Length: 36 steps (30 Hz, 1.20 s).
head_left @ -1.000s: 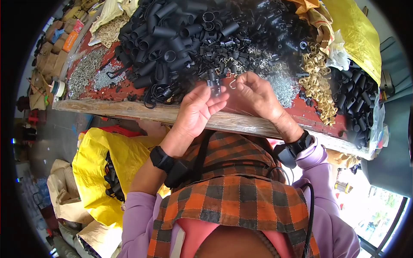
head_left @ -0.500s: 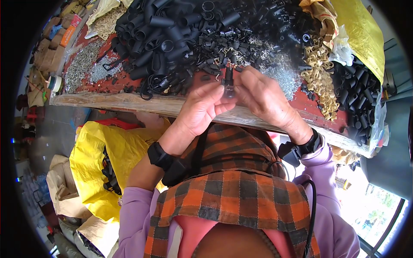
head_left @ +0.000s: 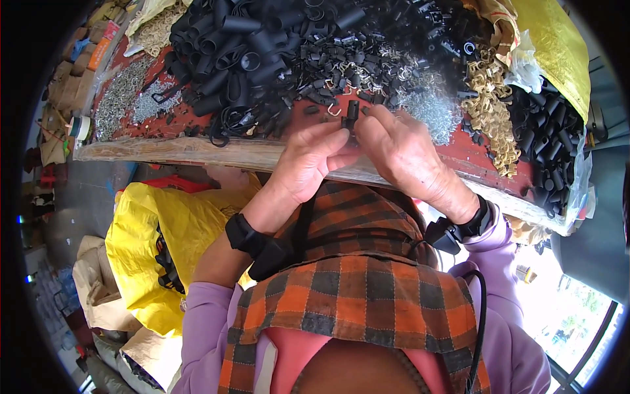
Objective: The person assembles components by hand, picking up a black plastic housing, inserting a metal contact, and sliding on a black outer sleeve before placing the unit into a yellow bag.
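Note:
Above the near edge of the red work table, a small black plastic part (head_left: 352, 113) stands up between my hands. My left hand (head_left: 308, 157) pinches its lower end between thumb and fingers. Close against its right side is my right hand (head_left: 403, 150), fingers closed and bent down; what they grip is hidden. Just beyond the fingertips lie a bent metal clip (head_left: 335, 109) and a heap of small black parts (head_left: 335, 69) mixed with more clips.
Black tubes (head_left: 246, 49) are piled at the back left. Silver pins (head_left: 430, 108) and brass-coloured clips (head_left: 492, 125) lie to the right, near more black tubes (head_left: 548, 128). A wooden edge strip (head_left: 177, 151) borders the table. A yellow sack (head_left: 147, 256) stands below on the left.
The black part has shifted slightly and its clear-looking lower end no longer shows between my hands. My right hand's fingers have moved a little, still beside the part.

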Available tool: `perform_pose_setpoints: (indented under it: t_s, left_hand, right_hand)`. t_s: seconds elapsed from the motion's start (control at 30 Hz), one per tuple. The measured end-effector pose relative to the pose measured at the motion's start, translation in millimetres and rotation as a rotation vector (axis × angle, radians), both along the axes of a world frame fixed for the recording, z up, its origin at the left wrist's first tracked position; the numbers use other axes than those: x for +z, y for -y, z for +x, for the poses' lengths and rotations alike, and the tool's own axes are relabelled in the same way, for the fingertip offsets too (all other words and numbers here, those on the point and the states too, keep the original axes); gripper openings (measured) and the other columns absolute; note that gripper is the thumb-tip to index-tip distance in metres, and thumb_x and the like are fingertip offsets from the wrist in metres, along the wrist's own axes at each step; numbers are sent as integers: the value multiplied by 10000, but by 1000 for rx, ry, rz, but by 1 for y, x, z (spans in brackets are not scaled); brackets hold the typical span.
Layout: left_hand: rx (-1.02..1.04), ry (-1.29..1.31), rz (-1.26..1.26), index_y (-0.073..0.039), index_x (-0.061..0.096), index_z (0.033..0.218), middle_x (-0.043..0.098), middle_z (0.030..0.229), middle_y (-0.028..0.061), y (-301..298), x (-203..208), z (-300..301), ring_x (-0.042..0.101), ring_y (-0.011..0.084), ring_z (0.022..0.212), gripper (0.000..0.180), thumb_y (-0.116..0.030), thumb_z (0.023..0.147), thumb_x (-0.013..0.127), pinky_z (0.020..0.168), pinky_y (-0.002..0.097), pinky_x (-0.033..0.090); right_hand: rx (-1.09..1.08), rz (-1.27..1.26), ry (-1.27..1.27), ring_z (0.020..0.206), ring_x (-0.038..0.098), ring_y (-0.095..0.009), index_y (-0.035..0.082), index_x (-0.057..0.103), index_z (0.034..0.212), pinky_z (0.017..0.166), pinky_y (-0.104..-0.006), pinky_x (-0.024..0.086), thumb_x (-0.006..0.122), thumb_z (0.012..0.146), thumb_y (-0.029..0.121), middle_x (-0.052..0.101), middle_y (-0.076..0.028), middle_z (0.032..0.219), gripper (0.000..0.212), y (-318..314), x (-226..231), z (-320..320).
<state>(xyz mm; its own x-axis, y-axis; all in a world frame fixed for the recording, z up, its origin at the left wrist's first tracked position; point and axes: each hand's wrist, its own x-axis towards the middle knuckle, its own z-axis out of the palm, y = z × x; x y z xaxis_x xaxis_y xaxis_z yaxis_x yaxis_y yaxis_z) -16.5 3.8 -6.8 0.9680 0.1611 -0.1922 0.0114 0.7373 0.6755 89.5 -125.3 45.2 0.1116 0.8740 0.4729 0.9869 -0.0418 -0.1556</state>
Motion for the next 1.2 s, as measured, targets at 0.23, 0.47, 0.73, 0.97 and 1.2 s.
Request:
perform_pose_setpoints:
  t_s: [0.23,0.47,0.73,0.97,1.2]
  left_hand:
    - [-73,41,2,26,503,1048,585,941,116,0,2,4,597,225,822,247,-88,829,488,768,342,492]
    - [-110,-43,127,73,499,1034,577,954,175,-8,0,-3,599,240,822,268,-86,818,501,732,300,503]
    - [-139,-64,141,55,524,1007,579,954,171,5,-5,12,599,232,832,236,-91,822,503,731,290,504]
    - [-68,-105,112,56,521,995,580,948,164,7,-6,15,596,231,845,224,-88,823,505,734,289,504]
    - [-56,-133,22,47,528,982,580,885,120,10,-8,16,592,240,854,213,-71,805,533,742,305,497]
  right_hand:
    - [-87,-24,-681,601,502,-121,33,453,785,527,-241,418,574,758,26,466,-35,727,124,12,-3,2]
    - [-42,-59,-759,659,547,-189,32,534,803,568,-285,431,597,770,142,541,-76,738,131,62,-21,34]
    - [-817,-64,-124,707,561,-302,107,581,892,603,-372,443,533,755,136,553,-99,844,148,152,-48,100]
    - [-905,-355,17,698,553,-335,102,496,969,566,-423,424,480,801,234,570,-128,758,215,146,-68,134]
    - [-794,70,-394,598,503,-145,40,552,998,566,-277,405,520,799,132,544,-118,647,222,149,-56,117]
